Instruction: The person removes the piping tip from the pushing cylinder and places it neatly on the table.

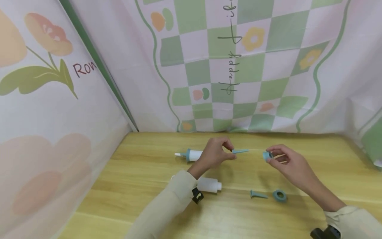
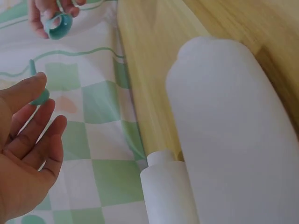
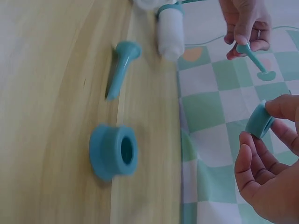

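Observation:
My left hand (image 1: 215, 153) pinches a teal tapered nozzle (image 1: 241, 151) by its wide base, between thumb and fingertips. Its thin tip points right in the head view, toward the other hand. My right hand (image 1: 293, 165) holds a teal ring-shaped cap (image 3: 257, 120) by its rim with thumb and fingers. Nozzle and cap are apart, both above the table. A second teal nozzle (image 3: 122, 65) lies on the wood below, beside a flanged teal ring (image 3: 106, 151). Near my left wrist lies a white bottle (image 1: 209, 185) on its side, partly behind the sleeve.
Behind my left hand, another white bottle (image 1: 195, 155) lies with a teal collar (image 1: 188, 155) and a pale tip pointing left. The wooden table (image 1: 232, 219) meets a checkered cloth (image 1: 221, 71) at the back. A flowered cloth (image 1: 101, 109) hangs on the left.

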`<state>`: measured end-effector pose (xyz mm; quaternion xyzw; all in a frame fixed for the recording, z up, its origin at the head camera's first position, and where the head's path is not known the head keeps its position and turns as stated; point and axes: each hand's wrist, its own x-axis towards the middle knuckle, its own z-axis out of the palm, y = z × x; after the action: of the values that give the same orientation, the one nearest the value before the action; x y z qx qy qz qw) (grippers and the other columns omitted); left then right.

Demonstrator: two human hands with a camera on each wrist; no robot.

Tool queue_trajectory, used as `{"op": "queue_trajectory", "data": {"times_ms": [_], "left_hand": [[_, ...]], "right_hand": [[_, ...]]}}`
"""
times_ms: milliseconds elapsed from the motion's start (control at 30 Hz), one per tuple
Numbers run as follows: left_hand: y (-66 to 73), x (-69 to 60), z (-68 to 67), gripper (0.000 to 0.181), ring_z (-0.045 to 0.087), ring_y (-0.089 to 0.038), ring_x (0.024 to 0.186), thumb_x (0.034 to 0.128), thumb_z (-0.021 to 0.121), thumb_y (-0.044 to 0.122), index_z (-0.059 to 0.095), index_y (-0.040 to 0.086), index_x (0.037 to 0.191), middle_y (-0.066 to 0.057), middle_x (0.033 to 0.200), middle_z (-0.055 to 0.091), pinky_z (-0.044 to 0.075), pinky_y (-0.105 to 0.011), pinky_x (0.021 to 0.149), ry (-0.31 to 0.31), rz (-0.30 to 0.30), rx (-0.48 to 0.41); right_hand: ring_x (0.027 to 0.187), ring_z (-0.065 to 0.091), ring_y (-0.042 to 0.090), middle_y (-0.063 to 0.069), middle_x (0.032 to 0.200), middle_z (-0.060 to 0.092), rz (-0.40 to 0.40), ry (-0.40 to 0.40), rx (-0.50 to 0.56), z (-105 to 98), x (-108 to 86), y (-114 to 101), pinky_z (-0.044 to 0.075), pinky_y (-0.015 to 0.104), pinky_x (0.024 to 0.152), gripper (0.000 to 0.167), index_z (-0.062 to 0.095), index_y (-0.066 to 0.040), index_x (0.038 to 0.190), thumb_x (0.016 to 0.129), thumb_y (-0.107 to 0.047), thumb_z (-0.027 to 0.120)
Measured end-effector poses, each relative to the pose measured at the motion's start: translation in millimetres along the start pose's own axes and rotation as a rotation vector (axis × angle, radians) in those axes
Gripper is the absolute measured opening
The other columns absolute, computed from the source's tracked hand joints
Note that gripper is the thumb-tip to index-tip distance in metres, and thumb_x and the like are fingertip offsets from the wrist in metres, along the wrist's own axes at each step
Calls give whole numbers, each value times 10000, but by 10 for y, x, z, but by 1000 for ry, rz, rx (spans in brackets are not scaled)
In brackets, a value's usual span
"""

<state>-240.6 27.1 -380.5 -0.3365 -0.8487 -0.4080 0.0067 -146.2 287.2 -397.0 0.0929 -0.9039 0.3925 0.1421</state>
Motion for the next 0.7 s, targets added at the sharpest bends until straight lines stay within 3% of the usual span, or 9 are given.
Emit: {"op": "queue_trajectory", "data": {"times_ms": [333, 700], "left_hand": [[-45, 203, 109, 247, 643, -66, 816, 779, 878, 144, 633, 144, 808, 86, 819, 665, 468, -139, 713, -52, -18, 119], [-87, 421, 306, 254, 572, 2, 688, 764, 888, 130, 635, 137, 765, 93, 739, 644, 450, -121, 664, -85, -52, 121]], "right_hand": [[922, 640, 280, 171, 1121, 627, 51, -86, -47, -31, 97, 143, 541, 271, 636, 388, 555, -4, 1260, 969, -228, 681], [908, 648, 311, 162, 1058, 645, 70, -151, -75, -21, 280, 308, 538, 310, 636, 361, 568, 38, 1194, 931, -166, 708]]}}
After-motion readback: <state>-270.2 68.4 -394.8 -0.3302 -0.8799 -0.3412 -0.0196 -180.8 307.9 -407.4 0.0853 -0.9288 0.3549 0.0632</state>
